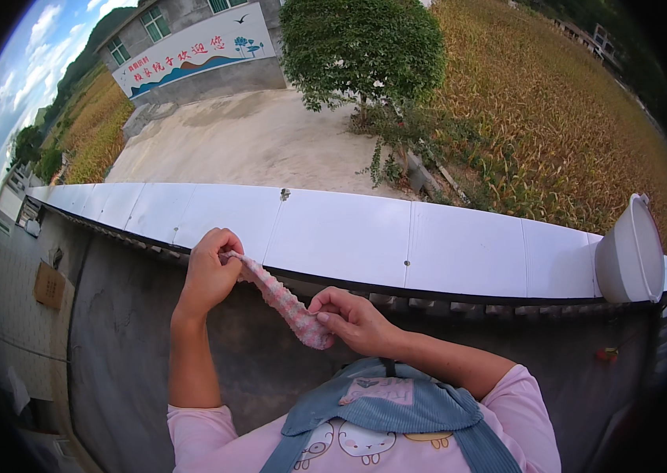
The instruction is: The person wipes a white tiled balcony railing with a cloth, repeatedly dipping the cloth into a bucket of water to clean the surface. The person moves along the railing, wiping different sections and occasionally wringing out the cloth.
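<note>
A pink and white striped fuzzy sock [282, 298] is stretched at a slant between my two hands, in front of my chest. My left hand [210, 273] pinches its upper end between thumb and fingers. Lower and to the right, my right hand [352, 319] grips the side near the rounded end with thumb and forefinger. Behind the sock runs a white-tiled parapet top [333, 236]; both hands are on my side of it. Part of the sock's upper end is hidden inside my left fingers.
A pale plastic bucket [626, 257] stands at the parapet's right end. Below me lies a dark concrete floor [126, 331], with a cardboard box [49, 286] at left. Beyond the parapet are a concrete yard [239, 136], a leafy tree [363, 47] and a dry cornfield [534, 112].
</note>
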`<control>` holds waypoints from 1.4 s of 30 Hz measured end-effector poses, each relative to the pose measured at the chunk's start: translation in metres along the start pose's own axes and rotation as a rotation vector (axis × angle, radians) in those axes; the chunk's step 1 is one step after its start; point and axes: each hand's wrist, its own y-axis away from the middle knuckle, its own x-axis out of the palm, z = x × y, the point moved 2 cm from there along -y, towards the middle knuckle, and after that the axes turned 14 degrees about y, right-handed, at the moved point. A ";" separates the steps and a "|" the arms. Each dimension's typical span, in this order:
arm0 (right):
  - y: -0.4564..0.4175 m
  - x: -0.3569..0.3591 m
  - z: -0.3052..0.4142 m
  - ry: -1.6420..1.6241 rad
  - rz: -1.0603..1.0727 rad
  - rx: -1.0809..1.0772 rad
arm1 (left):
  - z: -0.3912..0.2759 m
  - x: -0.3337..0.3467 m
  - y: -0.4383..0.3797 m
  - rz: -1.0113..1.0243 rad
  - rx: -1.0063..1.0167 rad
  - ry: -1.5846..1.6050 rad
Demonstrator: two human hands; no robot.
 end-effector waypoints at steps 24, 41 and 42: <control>0.457 -0.022 -0.269 -0.308 -1.012 1.349 | 0.122 0.154 -0.075 0.025 -0.218 -0.591; 0.439 -0.023 -0.230 -0.540 -1.118 1.072 | 0.019 0.295 -0.050 0.281 0.106 -0.481; 0.439 -0.025 -0.228 -0.549 -1.124 1.058 | 0.021 0.296 -0.050 0.272 0.106 -0.480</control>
